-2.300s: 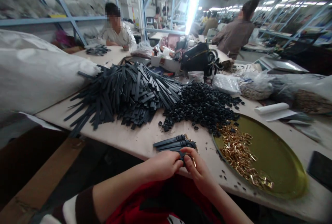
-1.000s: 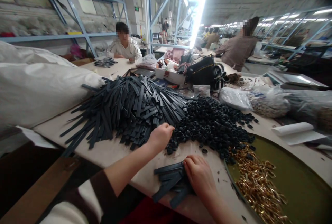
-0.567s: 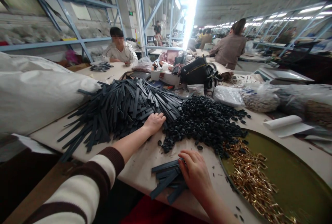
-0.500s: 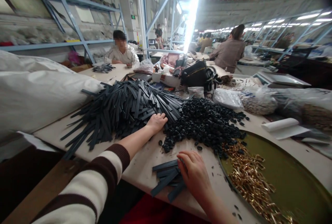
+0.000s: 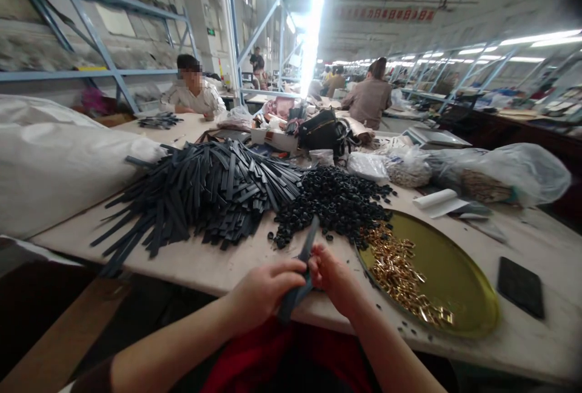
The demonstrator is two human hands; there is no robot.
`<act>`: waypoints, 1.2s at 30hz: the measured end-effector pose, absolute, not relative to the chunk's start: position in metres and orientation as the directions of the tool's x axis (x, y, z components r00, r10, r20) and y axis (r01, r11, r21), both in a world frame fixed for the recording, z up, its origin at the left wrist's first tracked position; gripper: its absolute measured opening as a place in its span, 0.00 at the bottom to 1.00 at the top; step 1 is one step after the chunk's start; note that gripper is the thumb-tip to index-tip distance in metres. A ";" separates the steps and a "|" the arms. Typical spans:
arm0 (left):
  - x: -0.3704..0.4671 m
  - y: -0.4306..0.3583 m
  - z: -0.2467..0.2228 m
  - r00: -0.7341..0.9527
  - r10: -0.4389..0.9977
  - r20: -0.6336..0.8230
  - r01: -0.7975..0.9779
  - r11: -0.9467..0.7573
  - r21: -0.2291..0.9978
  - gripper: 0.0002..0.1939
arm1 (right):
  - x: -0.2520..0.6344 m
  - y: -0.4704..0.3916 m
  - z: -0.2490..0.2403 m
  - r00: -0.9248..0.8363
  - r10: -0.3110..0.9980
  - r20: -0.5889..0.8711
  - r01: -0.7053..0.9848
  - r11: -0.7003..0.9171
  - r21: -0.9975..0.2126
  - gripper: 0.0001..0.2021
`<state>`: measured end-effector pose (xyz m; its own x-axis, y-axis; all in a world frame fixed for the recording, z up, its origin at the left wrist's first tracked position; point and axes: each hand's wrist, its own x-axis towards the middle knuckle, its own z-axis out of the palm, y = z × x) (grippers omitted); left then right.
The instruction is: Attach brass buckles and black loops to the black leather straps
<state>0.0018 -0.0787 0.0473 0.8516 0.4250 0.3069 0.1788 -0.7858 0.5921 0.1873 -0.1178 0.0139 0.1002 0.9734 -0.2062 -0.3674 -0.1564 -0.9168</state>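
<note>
A dark blue-grey strap stands tilted up between my two hands at the table's front edge. My left hand is closed on its lower part, thumb and fingers pressed together. The curled fingertips of my right hand pinch the strap's right side; any small piece in them is hidden. More strap material shows below my left fingers, whether held or lying there I cannot tell. Beyond the hands lie a large heap of dark straps and a pile of small black loops.
To the right, a round gold-green tray bears gold metal buckles. A black phone lies beyond it. A white sack bulges at the left. A black bag and plastic bags stand behind; a co-worker sits across the table.
My left hand has come back from the strap heap to meet my right hand at the table edge. A strap now points up between them. The view has turned right.
</note>
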 end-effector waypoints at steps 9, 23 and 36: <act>0.031 -0.091 0.029 0.644 0.679 -0.354 0.157 0.335 0.929 0.10 | 0.184 -0.131 0.011 0.033 0.970 -0.239 -0.100 -0.235 -0.967 0.19; 0.046 -0.053 0.013 0.575 0.484 -0.660 0.116 0.750 0.651 0.06 | 0.291 -0.043 -0.056 0.083 0.994 0.074 0.965 -0.062 -0.253 0.10; 0.046 -0.084 0.022 0.589 0.620 -0.518 0.105 0.577 0.810 0.15 | 0.220 -0.123 0.001 0.128 0.898 -0.421 -0.495 -0.310 -0.811 0.15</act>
